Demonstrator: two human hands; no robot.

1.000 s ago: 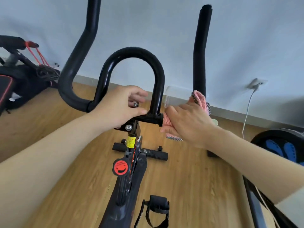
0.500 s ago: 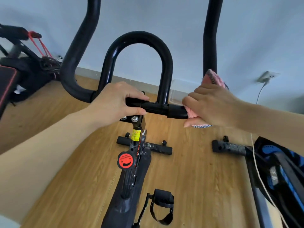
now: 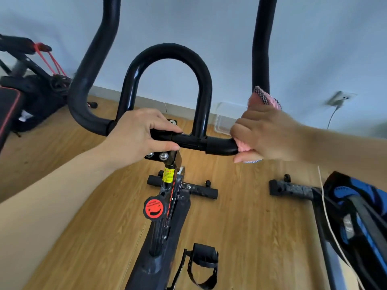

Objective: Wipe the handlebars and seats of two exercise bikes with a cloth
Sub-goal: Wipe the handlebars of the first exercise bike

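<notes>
**Hands on the handlebar (image 3: 219,144), cloth (image 3: 262,97) at its right bend**

We see the left hand (image 3: 136,139) curled round the crossbar just left of the loop (image 3: 169,51), fingers over the top and thumb beneath. The right hand (image 3: 266,135) grips the pink cloth against the bar's right bend. The cloth is bunched under the palm, with one end sticking up above the knuckles. Below sit a red knob (image 3: 154,208) and a pedal (image 3: 204,256), over the wood floor (image 3: 247,227). A second bike (image 3: 356,206) — blue and black — fills the right edge.
</notes>
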